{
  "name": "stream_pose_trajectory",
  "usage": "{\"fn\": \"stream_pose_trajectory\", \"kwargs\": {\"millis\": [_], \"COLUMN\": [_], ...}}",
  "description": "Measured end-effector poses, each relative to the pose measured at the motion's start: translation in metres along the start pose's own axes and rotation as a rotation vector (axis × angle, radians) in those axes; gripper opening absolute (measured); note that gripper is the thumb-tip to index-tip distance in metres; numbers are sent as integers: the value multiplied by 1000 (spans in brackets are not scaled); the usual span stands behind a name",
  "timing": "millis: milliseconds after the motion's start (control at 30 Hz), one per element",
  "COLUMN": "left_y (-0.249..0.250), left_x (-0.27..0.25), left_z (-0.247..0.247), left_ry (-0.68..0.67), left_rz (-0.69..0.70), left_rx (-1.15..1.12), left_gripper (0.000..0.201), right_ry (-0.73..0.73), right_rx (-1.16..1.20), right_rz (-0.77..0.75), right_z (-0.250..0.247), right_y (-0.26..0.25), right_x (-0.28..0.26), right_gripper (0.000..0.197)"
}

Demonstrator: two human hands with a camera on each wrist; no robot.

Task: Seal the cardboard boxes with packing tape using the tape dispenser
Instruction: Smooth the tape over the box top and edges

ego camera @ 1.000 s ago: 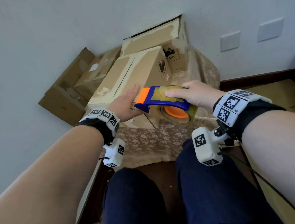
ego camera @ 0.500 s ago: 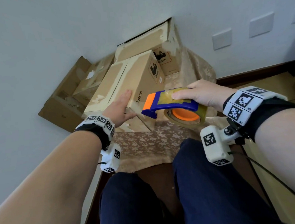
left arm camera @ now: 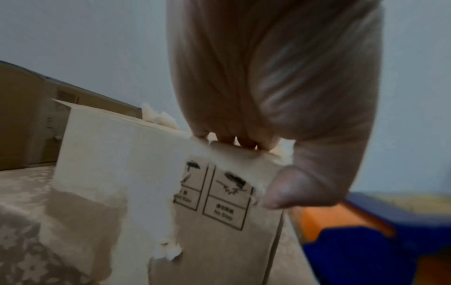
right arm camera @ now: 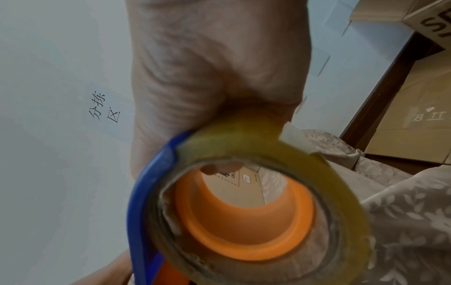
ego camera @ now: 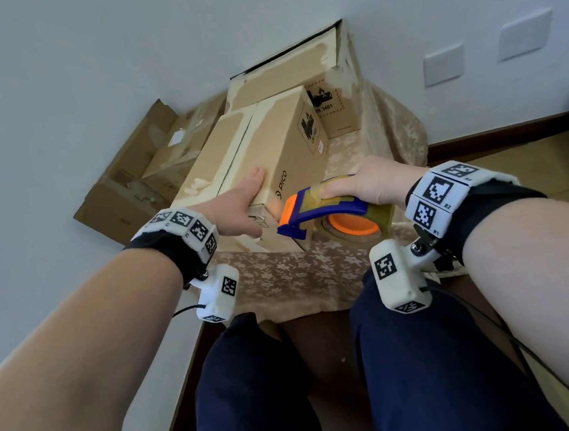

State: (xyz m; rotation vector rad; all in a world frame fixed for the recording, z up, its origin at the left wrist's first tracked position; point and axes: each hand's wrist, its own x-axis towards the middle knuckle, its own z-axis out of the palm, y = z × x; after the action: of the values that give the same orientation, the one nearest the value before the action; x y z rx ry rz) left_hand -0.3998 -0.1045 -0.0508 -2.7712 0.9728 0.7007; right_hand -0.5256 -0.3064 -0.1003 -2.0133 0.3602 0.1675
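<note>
A long brown cardboard box printed "PICO" lies on the cloth-covered table, its top seam running away from me. My left hand rests flat on the near end of its top, fingers straight. In the left wrist view the thumb presses the box's torn end face. My right hand grips the tape dispenser, blue with an orange nose and core, holding a yellowish tape roll. Its nose hangs just off the box's near right corner. The right wrist view shows the roll under my right hand.
A second box with a UN 3481 label stands behind against the wall. More worn boxes sit lower at the left. The beige floral tablecloth hangs over the near edge above my knees.
The dispenser has come off the near end of the box top, back towards me and to the right. My left hand stays on the box.
</note>
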Motion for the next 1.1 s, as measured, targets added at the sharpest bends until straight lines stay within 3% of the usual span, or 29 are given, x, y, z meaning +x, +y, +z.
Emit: {"fn": "stream_pose_trajectory", "kwargs": {"millis": [167,367,500,900,1100], "left_y": [13,18,19,23,21], "left_x": [5,22,25,29,31], "left_z": [-8,0,2,5,6], "left_ry": [-37,25,53,104,116], "left_rz": [-49,-98,-112,-166,-174], "left_rx": [-226,-67,-43,-34,-32], "left_gripper": [83,68,68,70,72], "right_ry": [-15,-7,7,1,8], "right_rx": [-22,30,11,184,157], "right_rz": [10,50,75,121,189], "right_z": [2,-2,-2,-6,-12], "right_y": [-9,-17,-21,-29,-40], "right_x": [2,3,6,13,18], "right_gripper": [47,45,53,22,27]}}
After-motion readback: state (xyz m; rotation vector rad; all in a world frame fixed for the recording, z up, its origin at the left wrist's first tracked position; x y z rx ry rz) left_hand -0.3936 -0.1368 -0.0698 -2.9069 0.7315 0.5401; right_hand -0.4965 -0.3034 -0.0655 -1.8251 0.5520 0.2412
